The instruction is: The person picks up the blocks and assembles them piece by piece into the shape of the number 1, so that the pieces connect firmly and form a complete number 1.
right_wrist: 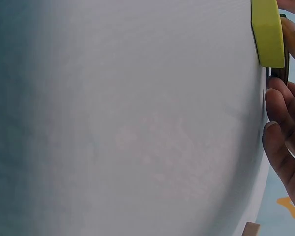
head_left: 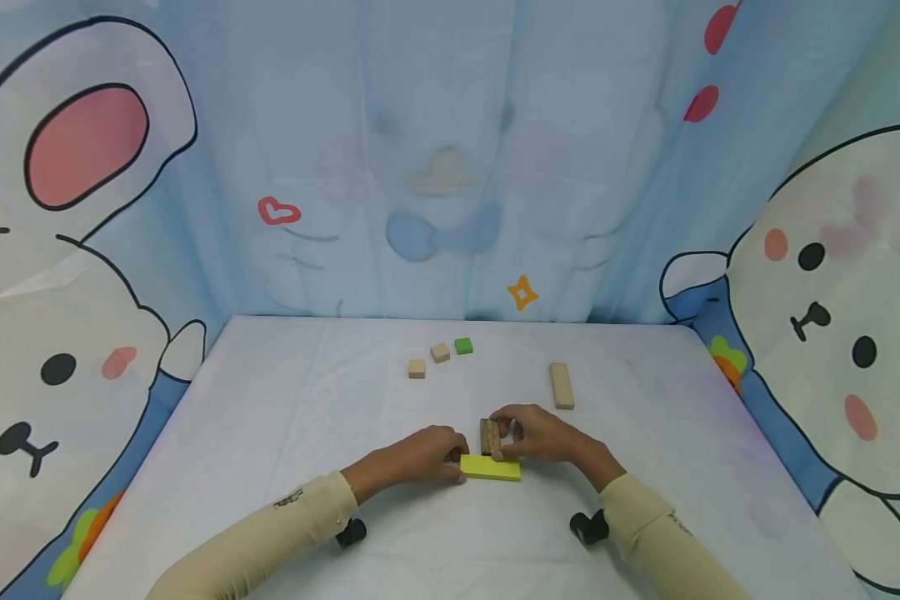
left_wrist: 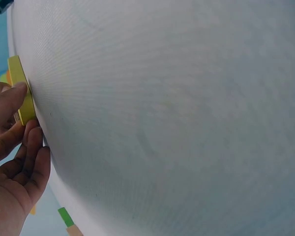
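A flat yellow block point(head_left: 491, 468) lies lengthwise across the white table in the head view. My left hand point(head_left: 426, 454) pinches its left end between thumb and fingers; the left wrist view shows the thumb against the yellow block point(left_wrist: 27, 110). Behind the yellow block, a dark brown wood-grained block point(head_left: 490, 437) points away from me. My right hand point(head_left: 536, 433) holds this brown block between thumb and fingers from its right side. In the right wrist view the yellow block point(right_wrist: 268, 37) partly hides the brown block point(right_wrist: 281, 73).
Toward the back of the table point(head_left: 360, 408) stand two small tan cubes point(head_left: 417, 368) and a green block point(head_left: 463, 345). A longer tan block point(head_left: 562, 386) lies behind my right hand. A printed curtain point(head_left: 450, 167) hangs beyond the table's far edge.
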`<state>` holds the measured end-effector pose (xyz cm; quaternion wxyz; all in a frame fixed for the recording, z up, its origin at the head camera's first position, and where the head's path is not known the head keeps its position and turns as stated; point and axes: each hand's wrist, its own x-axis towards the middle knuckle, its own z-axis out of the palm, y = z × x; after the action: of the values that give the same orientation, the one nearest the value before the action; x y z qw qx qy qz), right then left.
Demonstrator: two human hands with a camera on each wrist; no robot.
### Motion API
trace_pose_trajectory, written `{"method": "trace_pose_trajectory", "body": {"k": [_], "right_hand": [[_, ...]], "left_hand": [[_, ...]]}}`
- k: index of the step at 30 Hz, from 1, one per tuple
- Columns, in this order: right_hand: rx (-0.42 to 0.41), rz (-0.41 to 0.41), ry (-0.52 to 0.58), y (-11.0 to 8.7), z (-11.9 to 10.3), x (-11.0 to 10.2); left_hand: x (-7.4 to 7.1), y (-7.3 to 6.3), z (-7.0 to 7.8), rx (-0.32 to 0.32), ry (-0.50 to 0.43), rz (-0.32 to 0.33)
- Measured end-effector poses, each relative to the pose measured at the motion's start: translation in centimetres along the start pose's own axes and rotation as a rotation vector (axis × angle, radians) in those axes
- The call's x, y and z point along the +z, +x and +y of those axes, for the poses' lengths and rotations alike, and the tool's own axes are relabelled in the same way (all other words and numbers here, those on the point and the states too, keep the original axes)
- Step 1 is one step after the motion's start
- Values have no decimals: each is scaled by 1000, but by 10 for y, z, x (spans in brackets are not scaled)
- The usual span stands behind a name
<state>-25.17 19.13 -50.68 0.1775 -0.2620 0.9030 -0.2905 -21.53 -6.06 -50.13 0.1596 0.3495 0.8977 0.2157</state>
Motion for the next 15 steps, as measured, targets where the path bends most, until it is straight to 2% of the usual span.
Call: {"method": "trace_pose_trajectory", "body": {"k": [7,15], "right_hand": [[-3,-19,1,2,-1,-1],[-21,-35,13,4,-2,-2]], "left_hand": [[1,0,-1,24,-6,14],[2,1,-3,17,-7,16]]}}
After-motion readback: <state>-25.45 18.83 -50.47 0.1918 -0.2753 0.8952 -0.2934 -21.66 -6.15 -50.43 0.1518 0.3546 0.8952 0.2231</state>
